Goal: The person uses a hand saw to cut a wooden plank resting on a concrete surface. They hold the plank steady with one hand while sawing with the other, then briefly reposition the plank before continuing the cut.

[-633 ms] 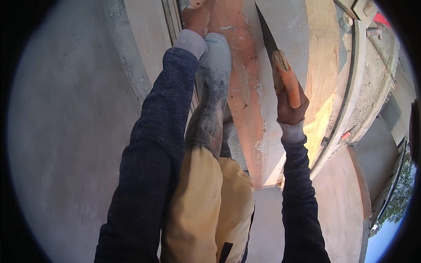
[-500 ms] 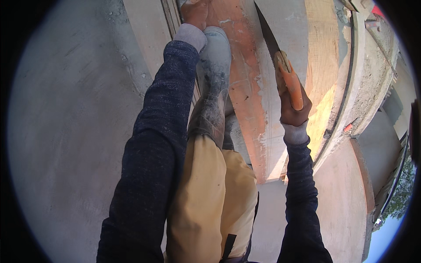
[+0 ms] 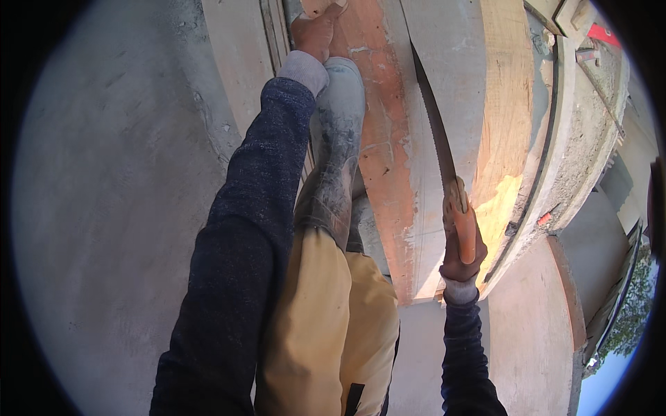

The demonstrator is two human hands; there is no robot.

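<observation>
My right hand [image 3: 463,251] is closed round the orange handle of a handsaw [image 3: 434,125]. The toothed blade slants away up the picture, and its far end meets a thin dark line in a grey board [image 3: 444,76]. Far ahead, my left hand [image 3: 316,33] rests at the top of the view, by the board's reddish-orange strip [image 3: 378,104]; its fingers are partly cut off, so their hold is hidden. Just below that hand, a dusty rubber boot [image 3: 340,118] is set against the board.
A bare wooden strip [image 3: 505,90] runs along the board's right side. Beyond it lie a rough concrete ledge [image 3: 590,132] and a hammer-like tool [image 3: 600,83]. A red object [image 3: 603,35] is at the far right. Smooth grey concrete [image 3: 118,208] spreads on the left.
My right hand has drawn the saw back toward me, and more of the blade shows. The view has shifted slightly; my left hand sits a little lower in it.
</observation>
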